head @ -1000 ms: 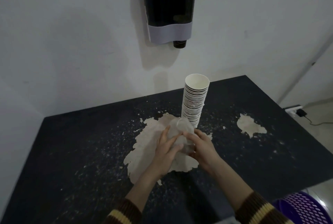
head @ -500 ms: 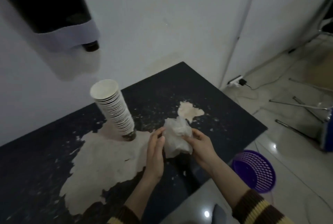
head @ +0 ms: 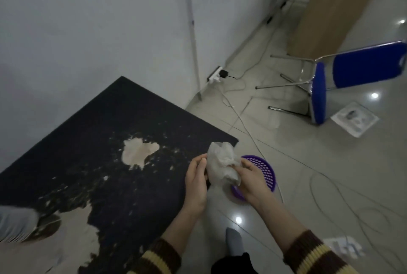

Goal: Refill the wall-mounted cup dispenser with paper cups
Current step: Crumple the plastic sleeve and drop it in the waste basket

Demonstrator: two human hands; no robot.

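Observation:
A crumpled clear plastic wrapper [head: 221,164] is held between both hands above the table's right corner. My left hand [head: 196,181] presses its left side and my right hand [head: 251,182] grips its right side. Only the blurred bottom of the paper cup stack [head: 17,225] shows at the far left edge, standing on the dark table [head: 88,141]. The wall-mounted dispenser is out of view.
A purple mesh basket [head: 266,172] stands on the floor just under my right hand. Cables [head: 248,135] trail across the tiles from a power strip [head: 217,75]. A blue chair [head: 326,84] lies tipped over at the right. My socked foot [head: 234,243] is below.
The view has swung right, away from the dispenser and cups. Both hands carried the wrapper from beside the cup stack to the table's right corner, over the purple basket.

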